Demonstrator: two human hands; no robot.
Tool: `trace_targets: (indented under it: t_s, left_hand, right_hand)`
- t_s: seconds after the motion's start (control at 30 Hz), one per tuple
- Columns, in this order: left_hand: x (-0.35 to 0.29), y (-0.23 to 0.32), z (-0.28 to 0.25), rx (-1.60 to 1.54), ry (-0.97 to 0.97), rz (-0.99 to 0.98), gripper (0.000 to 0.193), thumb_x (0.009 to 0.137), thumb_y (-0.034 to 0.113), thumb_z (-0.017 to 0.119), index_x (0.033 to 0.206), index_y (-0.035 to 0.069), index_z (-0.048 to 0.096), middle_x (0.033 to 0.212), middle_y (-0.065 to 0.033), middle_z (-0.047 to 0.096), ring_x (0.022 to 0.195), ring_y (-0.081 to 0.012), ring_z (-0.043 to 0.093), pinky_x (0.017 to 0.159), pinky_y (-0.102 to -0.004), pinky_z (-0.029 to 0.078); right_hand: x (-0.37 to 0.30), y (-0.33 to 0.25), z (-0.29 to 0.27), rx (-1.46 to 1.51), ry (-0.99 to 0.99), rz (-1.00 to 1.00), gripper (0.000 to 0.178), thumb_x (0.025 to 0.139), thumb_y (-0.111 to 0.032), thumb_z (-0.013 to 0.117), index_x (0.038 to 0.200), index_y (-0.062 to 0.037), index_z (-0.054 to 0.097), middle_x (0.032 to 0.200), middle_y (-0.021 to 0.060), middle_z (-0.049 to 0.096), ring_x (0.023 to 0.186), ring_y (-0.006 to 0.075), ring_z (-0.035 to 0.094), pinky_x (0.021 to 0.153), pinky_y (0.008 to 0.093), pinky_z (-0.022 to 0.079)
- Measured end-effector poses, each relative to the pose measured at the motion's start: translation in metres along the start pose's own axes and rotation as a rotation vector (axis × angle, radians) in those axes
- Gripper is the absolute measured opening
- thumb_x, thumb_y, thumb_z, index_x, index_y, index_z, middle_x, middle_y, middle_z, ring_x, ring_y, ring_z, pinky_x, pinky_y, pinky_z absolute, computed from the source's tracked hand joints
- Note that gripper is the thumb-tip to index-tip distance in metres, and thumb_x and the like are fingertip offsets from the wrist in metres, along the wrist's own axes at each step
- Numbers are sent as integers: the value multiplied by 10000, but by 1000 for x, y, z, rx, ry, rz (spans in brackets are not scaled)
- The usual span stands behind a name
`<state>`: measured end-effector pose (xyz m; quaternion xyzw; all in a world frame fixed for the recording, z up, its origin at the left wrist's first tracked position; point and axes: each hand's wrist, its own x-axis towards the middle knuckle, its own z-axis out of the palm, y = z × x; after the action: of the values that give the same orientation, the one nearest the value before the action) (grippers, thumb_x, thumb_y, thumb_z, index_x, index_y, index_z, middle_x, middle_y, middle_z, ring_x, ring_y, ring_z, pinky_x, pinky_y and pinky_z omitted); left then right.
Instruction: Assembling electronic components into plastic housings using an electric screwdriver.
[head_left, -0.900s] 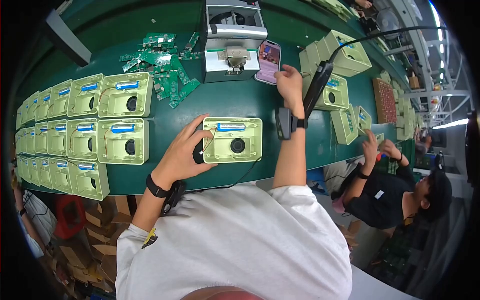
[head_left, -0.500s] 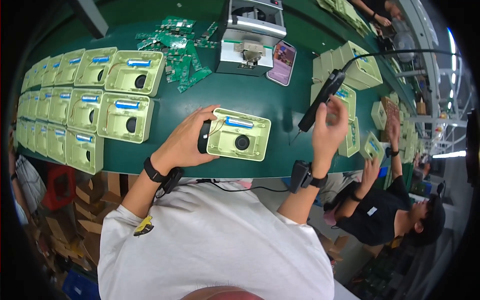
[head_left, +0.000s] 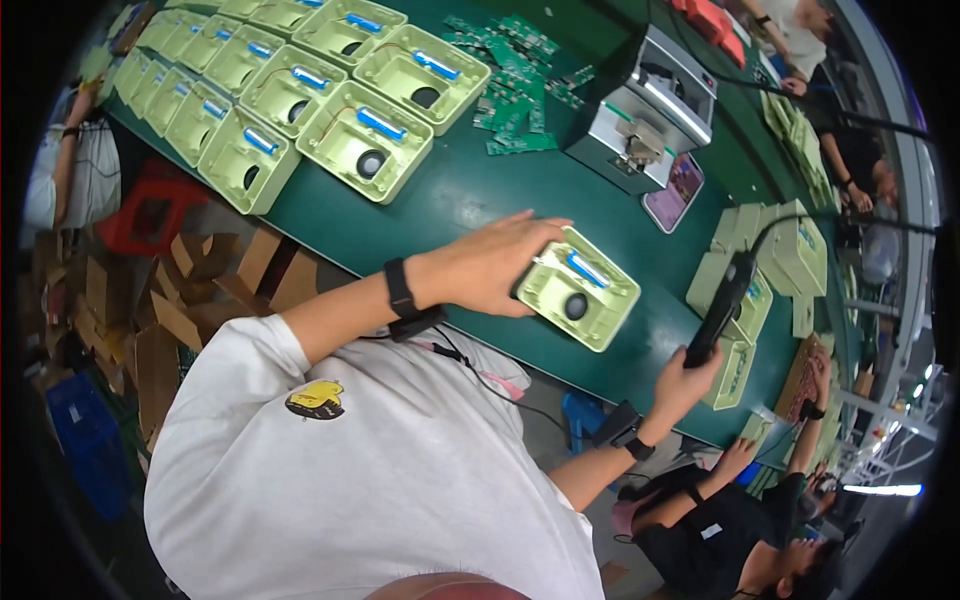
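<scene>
My left hand grips the left side of a pale green plastic housing on the green table. Inside the housing are a blue cylindrical battery along its far wall and a round black part, with thin wires at the left corner. To the right, my right hand is closed round the lower end of a black electric screwdriver, which stands tilted on its cable. The tip of the screwdriver is hidden by the hand.
Rows of similar housings with batteries fill the table's left. Green circuit boards lie in a pile beyond, beside a grey metal machine and a phone. More housings are stacked at right. A co-worker sits at lower right.
The view has turned, so the table slants down to the right. My right hand has closed on the screwdriver's lower end. My left hand still holds the housing.
</scene>
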<state>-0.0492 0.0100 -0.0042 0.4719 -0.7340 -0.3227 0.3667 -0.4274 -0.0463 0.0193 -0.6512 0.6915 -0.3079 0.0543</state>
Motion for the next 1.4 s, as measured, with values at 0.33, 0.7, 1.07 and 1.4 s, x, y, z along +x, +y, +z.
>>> trace_targets:
  t_s: [0.33, 0.7, 1.07, 1.4]
  left_hand:
    - [-67, -25, -154, 599, 296, -112, 602, 918, 137, 750, 1490, 94, 566, 1661, -203, 438, 1554, -416, 383, 1269, -500, 332]
    - [-76, 6, -85, 816, 259, -298, 672, 977, 327, 706, 1555, 63, 485, 1746, -182, 283, 1614, -420, 249, 1290, -644, 196]
    - [-106, -14, -115, 334, 162, -259, 828, 834, 312, 855, 1536, 65, 494, 1719, -201, 318, 1584, -455, 296, 1296, -585, 253]
    - [-87, -28, -129, 330, 129, -162, 985, 701, 180, 899, 1565, 67, 441, 1686, -208, 374, 1576, -437, 331, 1281, -546, 318]
  right_hand:
    - [-3, -67, -2, -227, 451, -388, 474, 854, -35, 781, 1310, -1, 654, 1168, 221, 702, 1094, 453, 657, 998, 478, 523]
    - [79, -250, 127, 136, -582, -1014, 283, 921, -74, 733, 1201, -41, 709, 1210, 159, 693, 1048, 399, 704, 876, 459, 591]
    - [61, -247, 158, -181, -507, -1119, 68, 890, -97, 719, 928, -52, 686, 929, 111, 669, 885, 310, 718, 765, 442, 606]
    - [40, -244, 127, -37, -841, -943, 144, 886, -95, 735, 1023, -52, 735, 1055, 80, 711, 1033, 306, 702, 820, 437, 590]
